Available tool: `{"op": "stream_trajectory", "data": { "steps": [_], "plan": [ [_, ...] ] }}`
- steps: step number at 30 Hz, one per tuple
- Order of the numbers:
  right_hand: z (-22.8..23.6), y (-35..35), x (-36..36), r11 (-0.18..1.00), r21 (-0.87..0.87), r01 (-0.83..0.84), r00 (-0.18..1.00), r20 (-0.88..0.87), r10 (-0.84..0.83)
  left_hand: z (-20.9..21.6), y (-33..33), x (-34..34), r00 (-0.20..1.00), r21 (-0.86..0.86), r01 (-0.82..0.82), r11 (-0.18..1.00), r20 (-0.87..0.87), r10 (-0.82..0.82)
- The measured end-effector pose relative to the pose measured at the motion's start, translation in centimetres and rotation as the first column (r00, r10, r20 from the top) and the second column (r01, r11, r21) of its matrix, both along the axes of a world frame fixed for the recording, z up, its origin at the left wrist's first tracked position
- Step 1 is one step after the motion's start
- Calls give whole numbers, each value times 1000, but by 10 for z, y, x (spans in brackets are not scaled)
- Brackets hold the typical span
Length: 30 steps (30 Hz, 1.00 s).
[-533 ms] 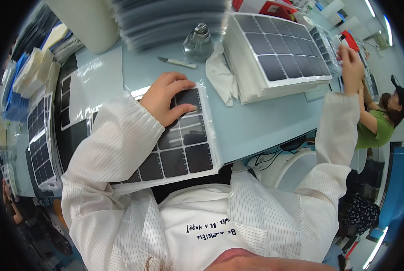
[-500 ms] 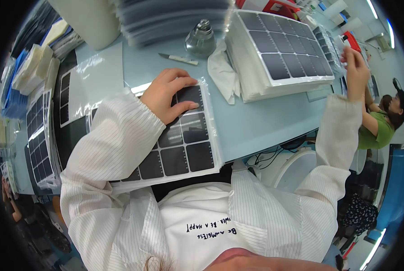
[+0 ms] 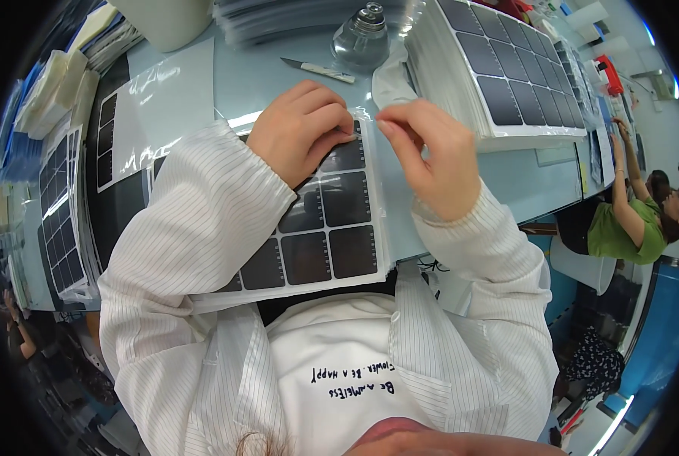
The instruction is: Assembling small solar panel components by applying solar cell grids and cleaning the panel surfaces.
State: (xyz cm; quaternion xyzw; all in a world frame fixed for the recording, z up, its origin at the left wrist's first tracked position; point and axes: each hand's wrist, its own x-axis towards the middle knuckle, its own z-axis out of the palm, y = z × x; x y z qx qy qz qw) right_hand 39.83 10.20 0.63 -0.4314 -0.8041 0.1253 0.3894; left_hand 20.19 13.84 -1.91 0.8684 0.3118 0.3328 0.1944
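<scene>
A stack of clear-edged sheets with black square labels (image 3: 303, 258) lies at the table's front edge before me. My left hand (image 3: 301, 131) rests on its far right part, thumb and fingers closed together at the corner of the top label sheet. Just right of that corner hovers my right hand (image 3: 440, 159). Its thumb and forefinger come together in a pinch; anything between the tips is too small to make out. Beyond my left hand lies a white-handled craft knife (image 3: 320, 71), and behind it stands a clear glass bottle with a metal top (image 3: 360, 38).
At the right rises a tall pile of black-label sheets (image 3: 518, 68), with a crumpled white cloth (image 3: 392, 80) by it. More label sheets (image 3: 62, 220) are piled at the left, near a white sheet (image 3: 164, 114). A person in green (image 3: 626, 232) works at the far right.
My right hand has come in from the far right to beside the stack's corner. The fingers of my left hand, spread before, have drawn together at the sheet's corner.
</scene>
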Motion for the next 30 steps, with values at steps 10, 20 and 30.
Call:
{"op": "stream_trajectory", "data": {
  "steps": [10, 20, 30],
  "plan": [
    [-37, 30, -12, 709, -644, -288, 847, -517, -126, 10, -2, -7, 990, 144, 20, 989, 136, -40],
    [-53, 34, -9, 705, -628, -330, 814, -567, -123, 42, -98, -98, 999, -213, 41, 976, 43, -33],
    [-60, 36, -5, 695, -655, -296, 853, -509, -117, 40, -338, -368, 460, -580, -475, 662, 478, 748]
  ]
}}
